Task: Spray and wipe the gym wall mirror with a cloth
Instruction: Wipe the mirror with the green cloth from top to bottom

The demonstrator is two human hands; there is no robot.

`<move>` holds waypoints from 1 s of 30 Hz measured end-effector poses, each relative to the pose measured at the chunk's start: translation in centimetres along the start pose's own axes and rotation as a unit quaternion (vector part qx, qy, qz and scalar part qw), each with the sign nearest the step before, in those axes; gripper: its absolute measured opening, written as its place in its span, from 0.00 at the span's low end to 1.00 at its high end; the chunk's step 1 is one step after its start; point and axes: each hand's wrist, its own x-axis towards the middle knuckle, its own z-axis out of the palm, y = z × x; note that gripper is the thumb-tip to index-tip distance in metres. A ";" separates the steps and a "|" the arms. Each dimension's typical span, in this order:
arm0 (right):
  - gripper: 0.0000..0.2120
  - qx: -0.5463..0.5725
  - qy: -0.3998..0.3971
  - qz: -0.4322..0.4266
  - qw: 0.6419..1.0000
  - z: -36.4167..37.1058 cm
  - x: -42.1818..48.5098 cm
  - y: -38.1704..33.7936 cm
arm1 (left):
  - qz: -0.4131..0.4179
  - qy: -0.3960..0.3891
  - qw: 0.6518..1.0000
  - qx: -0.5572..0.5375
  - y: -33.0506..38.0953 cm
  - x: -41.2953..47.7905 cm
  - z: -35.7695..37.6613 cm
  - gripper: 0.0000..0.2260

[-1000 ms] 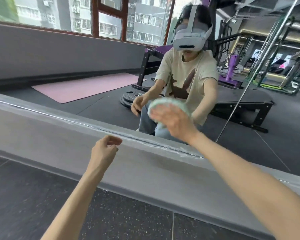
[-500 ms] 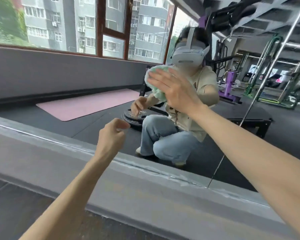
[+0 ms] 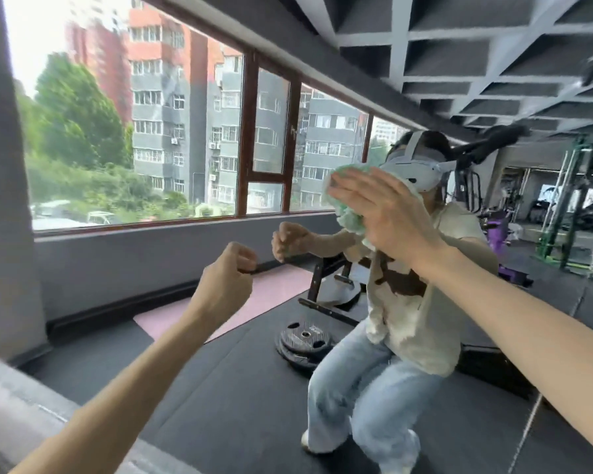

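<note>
Head view: the cloth (image 3: 348, 218) is pressed flat against the mirror (image 3: 220, 388) by the right hand (image 3: 387, 213), fingers (image 3: 356, 196) held straight. The left hand (image 3: 225, 285) is curled into a fist, nothing seen held.

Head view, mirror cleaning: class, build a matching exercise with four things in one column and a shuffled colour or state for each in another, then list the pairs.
1. cloth
2. left hand
3. right hand
4. mat

A. pink
B. curled into a fist
C. pale green
D. fingers straight, pressing the cloth

Pairs: 1-C, 2-B, 3-D, 4-A
</note>
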 end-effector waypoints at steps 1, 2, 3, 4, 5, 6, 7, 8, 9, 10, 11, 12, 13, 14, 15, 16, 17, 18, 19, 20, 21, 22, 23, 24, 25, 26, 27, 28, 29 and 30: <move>0.31 -0.003 -0.010 -0.001 1.000 -1.0 1.5 1.2 | 0.003 -0.004 1.000 0.001 1.7 0.9 -1.1 0.15; 0.31 -0.004 -0.009 -0.004 1.000 -2.2 3.8 3.0 | 0.006 -0.003 1.000 0.003 3.8 2.5 -2.5 0.15; 0.30 -0.004 -0.012 -0.007 1.000 -3.0 5.3 4.0 | 0.012 -0.006 1.000 0.013 5.7 3.5 -3.7 0.15; 0.29 -0.001 -0.010 -0.004 1.000 -3.8 6.9 5.2 | 0.014 -0.009 1.000 0.021 7.7 4.6 -4.9 0.15; 0.28 0.005 -0.008 0.002 1.000 -5.1 9.2 6.7 | 0.018 -0.010 0.999 0.025 10.0 6.3 -6.6 0.15; 0.27 0.008 -0.002 0.013 1.000 -6.5 11.6 8.2 | 0.023 -0.015 0.999 0.029 12.3 7.9 -8.2 0.15; 0.27 0.009 0.011 0.023 1.000 -7.4 13.4 9.3 | 0.031 -0.017 0.999 0.036 13.9 8.9 -9.2 0.16; 0.26 0.006 0.021 0.027 0.999 -8.4 15.5 10.7 | 0.042 -0.014 0.998 0.046 15.7 10.0 -10.5 0.17; 0.26 0.006 0.034 0.038 0.999 -9.4 17.5 12.1 | 0.049 -0.010 0.997 0.051 17.3 11.0 -11.7 0.17; 0.26 0.004 0.047 0.051 0.998 -10.7 20.0 13.7 | 0.057 0.001 0.997 0.050 19.1 12.3 -13.2 0.16; 0.25 0.004 0.058 0.067 0.996 -11.8 22.1 14.7 | 0.065 0.014 0.996 0.051 20.5 13.1 -14.5 0.15; 0.25 0.002 0.071 0.081 0.994 -12.8 24.2 15.7 | 0.071 0.027 0.995 0.056 21.9 13.9 -15.9 0.14; 0.24 0.004 0.078 0.091 0.993 -13.5 26.0 16.5 | 0.074 0.040 0.995 0.061 23.0 14.6 -17.0 0.14; 0.23 0.005 0.087 0.101 0.991 -13.9 27.7 17.1 | 0.074 0.046 0.994 0.062 23.9 15.1 -18.1 0.14; 0.23 0.010 0.098 0.118 0.988 -14.3 29.4 17.6 | 0.074 0.051 0.994 0.060 24.6 15.8 -19.4 0.15; 0.23 0.015 0.110 0.137 0.984 -14.4 30.7 17.8 | 0.075 0.053 0.994 0.061 25.0 16.4 -20.5 0.15; 0.23 0.018 0.123 0.157 0.980 -14.4 32.0 17.8 | 0.080 0.058 0.993 0.062 25.3 17.1 -21.7 0.15; 0.23 0.019 0.132 0.176 0.975 -14.3 32.7 17.7 | 0.085 0.059 0.993 0.061 25.5 17.6 -22.7 0.15; 0.24 0.020 0.146 0.195 0.970 -14.1 33.5 17.4 | 0.088 0.058 0.993 0.061 25.6 18.0 -23.8 0.15; 0.26 0.022 0.165 0.210 0.963 -14.0 34.7 17.0 | 0.092 0.059 0.992 0.062 25.9 18.4 -25.1 0.15; 0.27 0.026 0.180 0.227 0.957 -13.8 35.7 16.5 | 0.095 0.059 0.991 0.068 26.0 18.9 -26.1 0.15; 0.27 0.031 0.190 0.249 0.949 -13.8 37.1 15.9 | 0.098 0.062 0.991 0.073 26.1 19.5 -27.3 0.15; 0.25 0.033 0.201 0.272 0.940 -13.7 38.4 15.6 | 0.101 0.065 0.990 0.079 26.2 19.9 -28.3 0.15; 0.24 0.039 0.209 0.296 0.931 -13.6 39.7 15.3 | 0.102 0.066 0.989 0.081 26.4 20.4 -29.1 0.15; 0.24 0.038 0.213 0.318 0.923 -13.4 41.1 14.8 | 0.105 0.064 0.989 0.080 26.2 21.2 -30.1 0.15; 0.25 0.032 0.211 0.328 0.920 -13.2 42.6 13.9 | 0.112 0.060 0.989 0.079 26.0 22.2 -31.3 0.16; 0.26 0.034 0.190 0.311 0.930 -12.8 43.0 12.8 | 0.110 0.056 0.989 0.076 26.0 22.5 -31.4 0.16; 0.26 0.033 0.149 0.263 0.953 -12.1 43.5 11.2 | 0.109 0.057 0.990 0.072 26.1 22.9 -31.5 0.16; 0.26 0.038 0.093 0.190 0.977 -10.9 44.1 9.2 | 0.112 0.062 0.989 0.070 25.9 23.3 -31.7 0.16; 0.24 0.041 0.032 0.107 0.993 -9.5 44.4 7.7 | 0.113 0.063 0.990 0.063 25.7 24.1 -31.6 0.16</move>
